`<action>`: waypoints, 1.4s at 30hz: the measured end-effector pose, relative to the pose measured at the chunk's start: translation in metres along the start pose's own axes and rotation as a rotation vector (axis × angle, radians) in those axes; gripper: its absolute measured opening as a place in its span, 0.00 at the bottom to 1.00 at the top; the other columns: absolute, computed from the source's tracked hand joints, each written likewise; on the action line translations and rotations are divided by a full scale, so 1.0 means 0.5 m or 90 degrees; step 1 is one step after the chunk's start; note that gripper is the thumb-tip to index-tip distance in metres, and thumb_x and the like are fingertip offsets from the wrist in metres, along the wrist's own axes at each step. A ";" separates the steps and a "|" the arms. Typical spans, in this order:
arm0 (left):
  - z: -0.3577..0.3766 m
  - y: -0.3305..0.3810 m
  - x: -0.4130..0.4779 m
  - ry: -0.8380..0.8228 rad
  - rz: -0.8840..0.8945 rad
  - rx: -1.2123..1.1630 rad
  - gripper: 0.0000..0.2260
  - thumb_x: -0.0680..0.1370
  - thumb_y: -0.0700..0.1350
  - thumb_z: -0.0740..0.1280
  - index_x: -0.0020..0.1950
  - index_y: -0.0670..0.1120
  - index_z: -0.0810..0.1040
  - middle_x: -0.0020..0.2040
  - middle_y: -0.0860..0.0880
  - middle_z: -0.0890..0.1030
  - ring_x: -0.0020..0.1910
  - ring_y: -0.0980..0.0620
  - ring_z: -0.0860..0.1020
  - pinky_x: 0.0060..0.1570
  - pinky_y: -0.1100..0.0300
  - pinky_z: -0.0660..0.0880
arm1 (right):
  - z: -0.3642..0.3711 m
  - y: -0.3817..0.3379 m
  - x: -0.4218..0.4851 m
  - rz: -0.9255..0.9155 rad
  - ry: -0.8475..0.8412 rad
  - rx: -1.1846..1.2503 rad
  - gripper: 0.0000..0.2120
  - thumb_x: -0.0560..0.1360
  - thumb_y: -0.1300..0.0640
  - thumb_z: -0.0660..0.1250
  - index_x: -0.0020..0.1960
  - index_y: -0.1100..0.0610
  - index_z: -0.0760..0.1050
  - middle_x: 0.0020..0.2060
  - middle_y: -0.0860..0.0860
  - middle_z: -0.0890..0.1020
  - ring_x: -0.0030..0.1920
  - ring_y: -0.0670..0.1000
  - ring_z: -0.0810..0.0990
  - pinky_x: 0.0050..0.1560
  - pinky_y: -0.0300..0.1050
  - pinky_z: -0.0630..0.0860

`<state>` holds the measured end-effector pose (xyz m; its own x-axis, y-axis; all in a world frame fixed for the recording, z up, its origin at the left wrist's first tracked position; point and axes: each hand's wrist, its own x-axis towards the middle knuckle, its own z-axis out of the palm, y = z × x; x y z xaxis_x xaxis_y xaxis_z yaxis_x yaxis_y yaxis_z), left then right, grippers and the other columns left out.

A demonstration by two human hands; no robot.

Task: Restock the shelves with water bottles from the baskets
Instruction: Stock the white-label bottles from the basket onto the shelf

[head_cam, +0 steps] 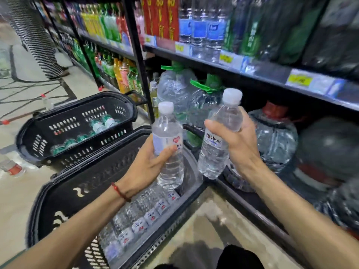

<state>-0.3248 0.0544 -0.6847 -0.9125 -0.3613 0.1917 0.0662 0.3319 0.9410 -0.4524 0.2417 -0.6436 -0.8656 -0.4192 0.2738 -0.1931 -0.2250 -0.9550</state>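
Clear plastic white-capped water bottle (pixel 168 144) gripped in left hand (pixel 147 162), another (pixel 220 136) in right hand (pixel 237 144), both above black plastic basket (pixel 81 183).

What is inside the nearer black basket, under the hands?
Clear water bottles with white labels lie in a row in the nearer basket. The left hand and its held bottle hide the far end.

Left bottle (pixel 168 144): clear, white-capped, upright, gripped by left hand (pixel 149 162) above near basket (pixel 93 183). Right bottle (pixel 221 136): alike, slightly tilted, gripped by right hand (pixel 239 144) before bottom shelf (pixel 252 210). Near basket: black, holding a row of bottles (pixel 143 216) lying flat. Far basket (pixel 77 111): black, green-labelled bottles (pixel 97 127).
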 end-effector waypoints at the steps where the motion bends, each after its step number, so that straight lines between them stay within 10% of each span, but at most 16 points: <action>1: 0.022 0.015 0.011 -0.005 0.008 -0.024 0.22 0.82 0.51 0.66 0.74 0.48 0.67 0.68 0.55 0.77 0.65 0.62 0.77 0.62 0.67 0.74 | -0.021 -0.016 -0.002 -0.009 0.007 -0.003 0.16 0.68 0.54 0.79 0.52 0.53 0.77 0.43 0.46 0.85 0.46 0.48 0.84 0.53 0.47 0.79; 11: 0.207 0.150 0.106 -0.076 0.003 -0.153 0.30 0.64 0.54 0.79 0.60 0.53 0.69 0.53 0.54 0.82 0.48 0.64 0.82 0.46 0.66 0.78 | -0.190 -0.169 -0.041 -0.061 0.101 -0.074 0.16 0.69 0.56 0.79 0.53 0.59 0.78 0.41 0.50 0.84 0.43 0.48 0.83 0.50 0.46 0.78; 21: 0.290 0.311 0.209 -0.227 0.248 -0.088 0.31 0.71 0.50 0.79 0.71 0.47 0.72 0.65 0.48 0.81 0.63 0.51 0.80 0.64 0.54 0.77 | -0.288 -0.325 -0.063 -0.099 0.185 -0.199 0.21 0.68 0.53 0.80 0.57 0.56 0.79 0.45 0.46 0.87 0.47 0.45 0.86 0.49 0.37 0.78; 27: 0.281 0.432 0.247 -0.261 0.405 0.046 0.29 0.67 0.53 0.79 0.66 0.57 0.73 0.63 0.51 0.77 0.59 0.66 0.76 0.56 0.74 0.71 | -0.305 -0.367 -0.074 -0.102 0.225 -0.239 0.20 0.70 0.53 0.80 0.59 0.57 0.80 0.49 0.49 0.88 0.50 0.48 0.86 0.56 0.45 0.77; 37: 0.325 0.486 0.309 -0.190 0.485 -0.063 0.33 0.65 0.43 0.84 0.67 0.54 0.78 0.61 0.56 0.84 0.62 0.53 0.81 0.64 0.48 0.78 | -0.311 -0.406 -0.077 -0.102 0.266 -0.264 0.20 0.69 0.51 0.81 0.58 0.52 0.80 0.50 0.48 0.88 0.53 0.48 0.86 0.61 0.52 0.77; 42: 0.358 0.489 0.361 -0.147 0.510 -0.134 0.31 0.70 0.40 0.81 0.68 0.59 0.73 0.63 0.55 0.82 0.64 0.53 0.80 0.65 0.54 0.77 | -0.313 -0.419 -0.059 -0.110 0.288 -0.295 0.22 0.68 0.46 0.80 0.59 0.50 0.79 0.51 0.45 0.88 0.54 0.47 0.86 0.62 0.55 0.78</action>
<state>-0.5458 0.2262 -0.4697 -0.6167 0.1064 0.7799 0.7778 0.2346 0.5830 -0.4587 0.4392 -0.4694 -0.8934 0.0222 0.4487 -0.4371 0.1874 -0.8797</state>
